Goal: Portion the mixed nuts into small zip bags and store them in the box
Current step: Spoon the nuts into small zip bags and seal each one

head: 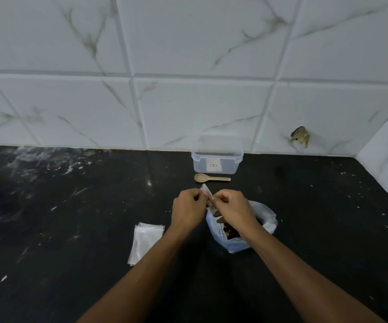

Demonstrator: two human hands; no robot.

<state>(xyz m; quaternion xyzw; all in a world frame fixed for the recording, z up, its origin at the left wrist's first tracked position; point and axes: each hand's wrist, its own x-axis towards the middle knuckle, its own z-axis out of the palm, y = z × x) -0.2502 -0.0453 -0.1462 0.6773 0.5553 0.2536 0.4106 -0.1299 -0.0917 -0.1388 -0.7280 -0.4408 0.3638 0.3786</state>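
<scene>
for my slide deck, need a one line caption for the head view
Both hands, left hand and right hand, pinch a small zip bag above the open nut bag.

Dim, cool even light, soft focus, wide-angle bending at edges

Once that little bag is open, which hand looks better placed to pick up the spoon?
Probably the right hand. The spoon lies with its handle pointing right, and the nut bag sits under that hand. The left hand could then hold the small bag both now pinch.
</scene>
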